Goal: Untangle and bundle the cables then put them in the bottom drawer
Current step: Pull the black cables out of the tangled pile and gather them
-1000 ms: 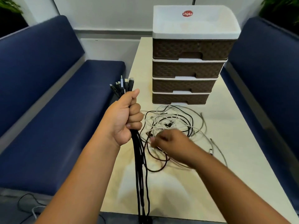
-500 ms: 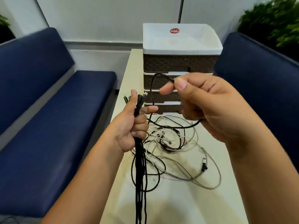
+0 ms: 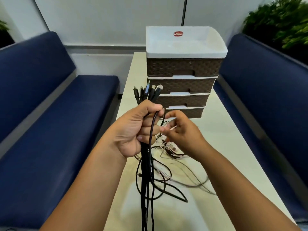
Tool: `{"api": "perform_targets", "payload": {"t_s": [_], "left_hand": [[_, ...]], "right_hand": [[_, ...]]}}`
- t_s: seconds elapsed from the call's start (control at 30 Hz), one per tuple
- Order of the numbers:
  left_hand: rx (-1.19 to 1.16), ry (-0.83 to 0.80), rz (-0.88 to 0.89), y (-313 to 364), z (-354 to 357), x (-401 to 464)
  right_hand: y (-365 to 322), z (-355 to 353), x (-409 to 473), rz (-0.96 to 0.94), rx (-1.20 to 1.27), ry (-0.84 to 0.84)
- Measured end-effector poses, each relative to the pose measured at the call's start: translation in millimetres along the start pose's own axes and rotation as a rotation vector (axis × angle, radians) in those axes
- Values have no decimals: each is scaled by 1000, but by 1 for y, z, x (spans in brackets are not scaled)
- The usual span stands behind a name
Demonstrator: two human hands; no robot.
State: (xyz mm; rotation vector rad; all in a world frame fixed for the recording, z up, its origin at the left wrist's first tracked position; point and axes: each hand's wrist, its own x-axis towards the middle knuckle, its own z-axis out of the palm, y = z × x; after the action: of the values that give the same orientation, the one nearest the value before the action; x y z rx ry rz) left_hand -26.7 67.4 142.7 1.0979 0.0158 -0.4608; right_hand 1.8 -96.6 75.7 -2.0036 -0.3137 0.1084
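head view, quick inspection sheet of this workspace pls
surface: cream table, tangle lying on it
job's things: drawer unit, four drawers, all shut
clutter: nothing seen
hands: left hand grips black cable bundle, plugs up; right hand blurred, fingers curled at the tangle, grip unclear
cables: loose cables, black and white, tangled
surroundings: blue benches both sides, plants behind
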Motion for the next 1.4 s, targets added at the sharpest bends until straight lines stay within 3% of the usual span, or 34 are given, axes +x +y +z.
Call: {"api": "perform_targets", "payload": {"t_s": [0.13,0.3,0.5,0.83,0.93,1.07,1.17,1.27,1.4], "left_hand": [[-21,-145,43,8,3,-6],[-26,-108,101,16,-2,-10],[-17,98,0,3,-6,8],[-110,242,-139,-36,-10,40],[-139,275,-130,-40,-10,45],[-128,347,-88,-43,-7,46],[-132,354,-32,-44,-10,41],[-153,277,18,-44,-13,33],[-154,208,91,-48,-9,23]], "right_hand": [[-4,6,17,-182,-249,10],[-15,-21,43,-137,-331,87],[-60,-45,49,-83,286,90],[-98,-62,24,-234,541,136],[-94,-71,13,-240,489,28],[-63,-81,-14,-213,369,-465],[-30,-85,-33,-68,255,-628],[13,-79,-37,168,148,-487],[74,-71,-33,373,-360,-210]]}}
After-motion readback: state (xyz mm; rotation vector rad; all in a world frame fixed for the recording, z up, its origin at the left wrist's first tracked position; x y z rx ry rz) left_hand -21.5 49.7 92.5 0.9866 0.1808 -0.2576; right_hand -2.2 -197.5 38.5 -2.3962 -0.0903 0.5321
